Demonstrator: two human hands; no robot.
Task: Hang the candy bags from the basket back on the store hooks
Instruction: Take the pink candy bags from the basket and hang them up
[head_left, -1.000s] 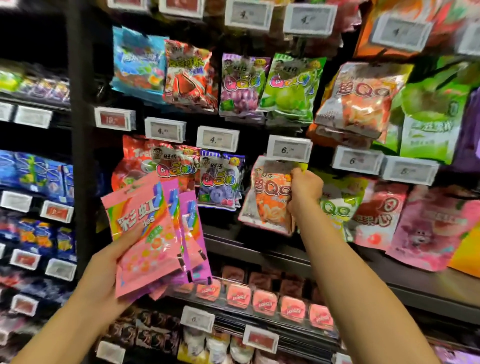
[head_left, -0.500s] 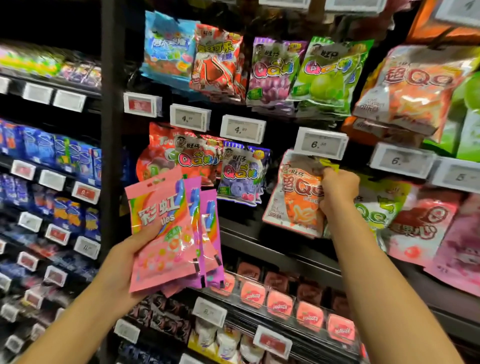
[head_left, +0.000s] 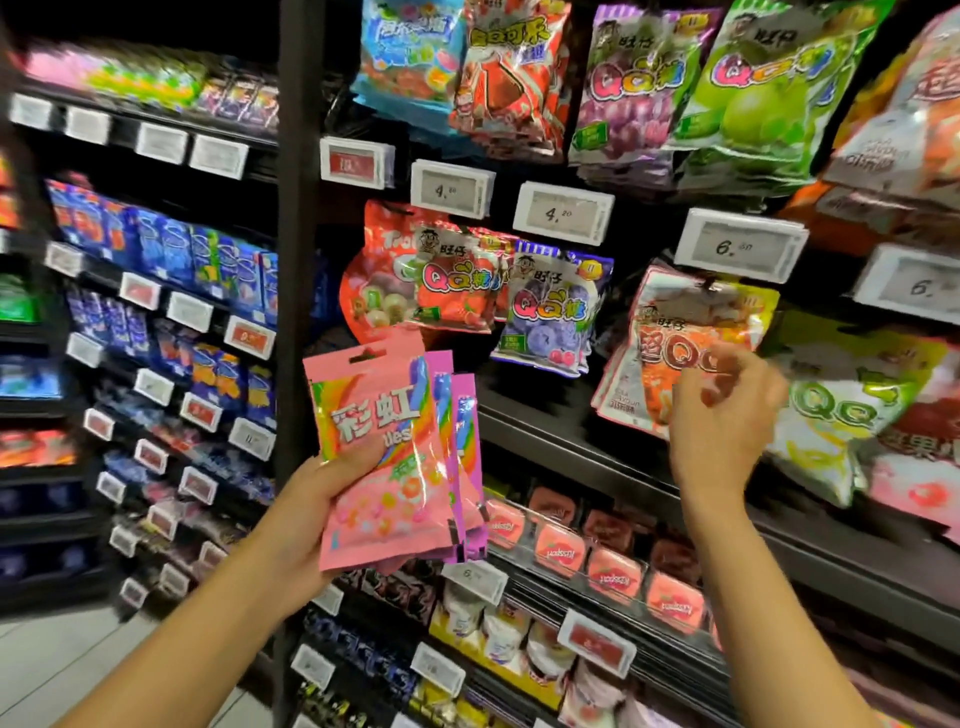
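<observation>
My left hand (head_left: 317, 499) grips a fanned stack of pink and purple rainbow candy bags (head_left: 387, 457), held upright in front of the shelf post. An orange candy bag (head_left: 660, 358) hangs from a hook (head_left: 709, 285) under the price tag marked 6. My right hand (head_left: 722, 415) hovers just in front of and below that orange bag, blurred, with its fingers loosely curled and nothing in them. No basket is in view.
Hooks carry strawberry and blueberry gummy bags (head_left: 550, 312) to the left and green bags (head_left: 841, 410) to the right. A black upright post (head_left: 298, 218) divides the shelving. Price tags (head_left: 563, 213) stick out above each row. Small tins (head_left: 615, 577) line the shelf below.
My right hand has let go of the top of the orange bag and dropped away from the hook. The orange bag now hangs by itself. The view has shifted left and closer.
</observation>
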